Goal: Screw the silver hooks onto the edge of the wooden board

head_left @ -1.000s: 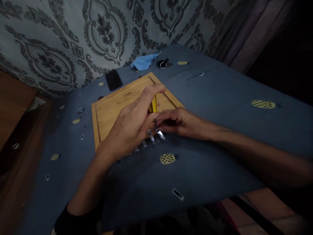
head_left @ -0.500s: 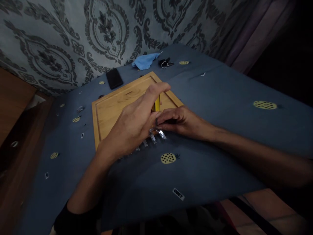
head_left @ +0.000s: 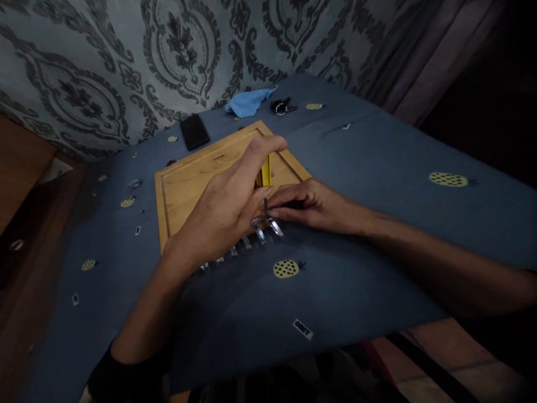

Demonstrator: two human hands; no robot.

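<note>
My left hand (head_left: 226, 210) is curled around a yellow-handled screwdriver (head_left: 265, 178) held upright over the near edge of a wooden board (head_left: 188, 179). Its dark shaft points down to a row of small shiny metal hooks (head_left: 251, 238) along the board's front edge. My right hand (head_left: 308, 204) lies beside it with fingers pinched together at the rightmost hook, right at the screwdriver's tip. What the fingertips pinch is hidden.
A blue cloth with pineapple prints (head_left: 377, 184) covers the table. A black phone (head_left: 194, 131), a light blue rag (head_left: 248, 102) and a bunch of keys (head_left: 282, 106) lie beyond the board. Small bits lie scattered at the left. Patterned wall behind.
Both hands stay at the same spot with the screwdriver; only a slight shift of the view and the left fingers.
</note>
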